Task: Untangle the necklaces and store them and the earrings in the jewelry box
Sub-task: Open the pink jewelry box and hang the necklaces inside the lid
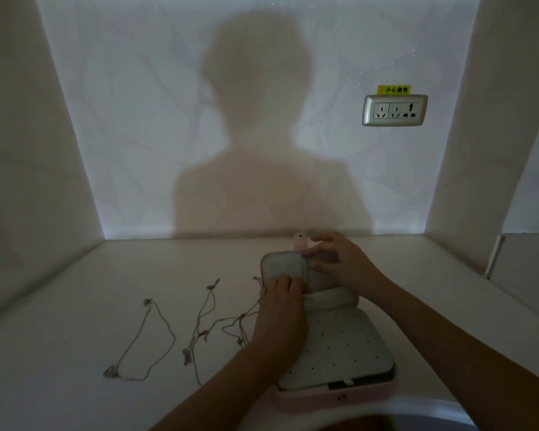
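The right grip [333, 259] pinches the edge of the grey flap [288, 265] in the far half of the open pink jewelry box [339, 396]; the left grip [280, 298] bears on its near edge, though whether it pinches cannot be told. The necklaces [218, 321] lie tangled on the desk [75, 290] just left of the box, so the flap is best eased open slowly, clear of them.

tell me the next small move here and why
Probably free the left hand and reach for the separate necklace. The jewelry box is already open, the right hand pinches its lid flap, and that necklace lies apart from the tangled necklaces, ready to store.
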### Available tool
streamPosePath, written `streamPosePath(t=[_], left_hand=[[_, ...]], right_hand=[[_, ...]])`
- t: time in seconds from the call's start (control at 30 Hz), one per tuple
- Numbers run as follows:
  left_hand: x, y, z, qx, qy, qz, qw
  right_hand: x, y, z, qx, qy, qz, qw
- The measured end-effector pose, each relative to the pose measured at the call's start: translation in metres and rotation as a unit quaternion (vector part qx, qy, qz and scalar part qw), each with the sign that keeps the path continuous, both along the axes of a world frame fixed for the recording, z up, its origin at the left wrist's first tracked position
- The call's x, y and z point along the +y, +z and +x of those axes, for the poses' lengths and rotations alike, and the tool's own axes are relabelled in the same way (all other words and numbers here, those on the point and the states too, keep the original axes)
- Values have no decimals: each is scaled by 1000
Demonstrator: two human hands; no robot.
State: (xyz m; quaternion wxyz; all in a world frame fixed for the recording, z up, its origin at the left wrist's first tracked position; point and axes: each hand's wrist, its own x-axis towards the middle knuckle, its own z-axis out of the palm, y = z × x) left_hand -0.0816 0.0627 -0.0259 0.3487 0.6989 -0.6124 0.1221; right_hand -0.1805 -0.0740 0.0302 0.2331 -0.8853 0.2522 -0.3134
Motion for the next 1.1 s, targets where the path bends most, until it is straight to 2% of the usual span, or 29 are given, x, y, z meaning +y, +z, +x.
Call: streamPosePath(t=[0.07,0.13,0.2,0.33,0.47,0.57,0.63,0.77,1.1], left_hand=[[1,3,-1,8,-12,5,1000],[-1,6,0,23,-28,47,998],[-4,7,1,38,-53,59,996],[-7,13,8,80,-56,55,994],[-1,31,56,164,76,-13,983],[13,27,109,178,216,59,958],[22,21,131,183,259,137,939],[23,14,145,214,266,181,923],[17,15,145,127,282,296,904]], right_hand=[[-4,-2,-7,-105,9,33,994],[-11,-5,-12,-148,-4,88,985],[-17,-11,-15,-115,-29,109,987],[-24,-27,-16,-64,-47,70,994],[-27,-36,-16,-50,-47,90,994],[-30,-37,-16,-34,-40,102,993],[-29,-37,-17,-25,-34,107,993],[-26,-37,-19,0,-29,98,995],[-26,-36,-19,30,-26,74,996]])
